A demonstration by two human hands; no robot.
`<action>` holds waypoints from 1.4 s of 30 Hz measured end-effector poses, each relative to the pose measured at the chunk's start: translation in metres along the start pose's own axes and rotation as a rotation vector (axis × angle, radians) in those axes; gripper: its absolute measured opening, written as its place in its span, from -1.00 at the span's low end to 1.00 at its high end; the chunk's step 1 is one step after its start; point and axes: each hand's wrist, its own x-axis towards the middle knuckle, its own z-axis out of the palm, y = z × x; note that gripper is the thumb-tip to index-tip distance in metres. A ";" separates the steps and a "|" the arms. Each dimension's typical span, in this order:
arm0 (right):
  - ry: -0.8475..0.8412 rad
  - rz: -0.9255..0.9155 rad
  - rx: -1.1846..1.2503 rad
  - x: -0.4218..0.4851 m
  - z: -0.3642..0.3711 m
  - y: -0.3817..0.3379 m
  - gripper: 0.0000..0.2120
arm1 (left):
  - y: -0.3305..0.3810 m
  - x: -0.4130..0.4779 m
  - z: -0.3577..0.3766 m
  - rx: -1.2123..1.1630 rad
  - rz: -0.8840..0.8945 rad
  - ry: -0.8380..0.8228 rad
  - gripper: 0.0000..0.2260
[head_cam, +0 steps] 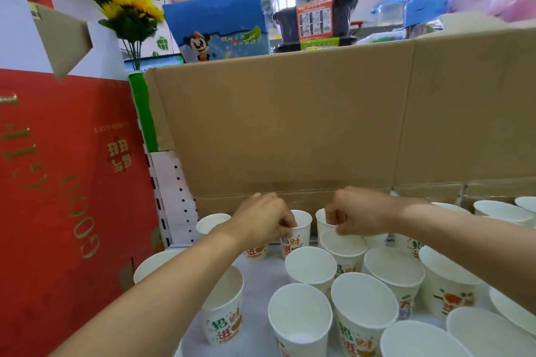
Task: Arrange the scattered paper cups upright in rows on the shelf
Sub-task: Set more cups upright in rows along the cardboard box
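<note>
**Light, thin-walled cups – take them by the rim, and gently**

The paper cups (300, 316) stand mouth-up and close together on the white shelf (261, 272), in front of the big cardboard box (290, 124) and beside a red gift box (72, 182). Your left hand (261, 223) is at the back row, its fingers (285, 229) pinching the rim of a printed cup (303, 220). Your right hand (362, 216) is just beside it, fingers curled and nipping the rim of the neighbouring cup (321, 222); exactly how deep the fingertips reach inside it is hidden.

Judge these as almost weightless and easy to tip: an empty cup will likely skid or topple if your sleeve or wrist brushes it, and the rows nearest you sit right under both forearms. The walls look thin enough to dent under a squeeze, while the rolled rim is the stiffest part – so thumb outside, a fingertip inside, light pressure only. Lift clear rather than drag, since the cups stand nearly touching and one nudge could upset several. Set each down flat on its base before letting go.
</note>
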 end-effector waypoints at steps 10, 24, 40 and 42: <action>-0.003 -0.071 0.034 0.003 0.006 0.002 -0.86 | 0.001 0.004 0.002 0.016 -0.002 -0.057 -0.80; -0.032 -0.315 0.211 -0.016 -0.026 -0.055 -0.82 | -0.033 -0.109 -0.071 -0.457 -0.427 0.038 -0.72; -0.274 -0.264 0.272 -0.054 -0.028 -0.057 -0.78 | 0.016 -0.105 -0.039 -0.557 -0.319 -0.439 -0.75; -0.109 -0.219 0.347 -0.057 -0.042 -0.045 -0.79 | 0.018 -0.096 -0.043 -0.540 -0.279 -0.358 -0.76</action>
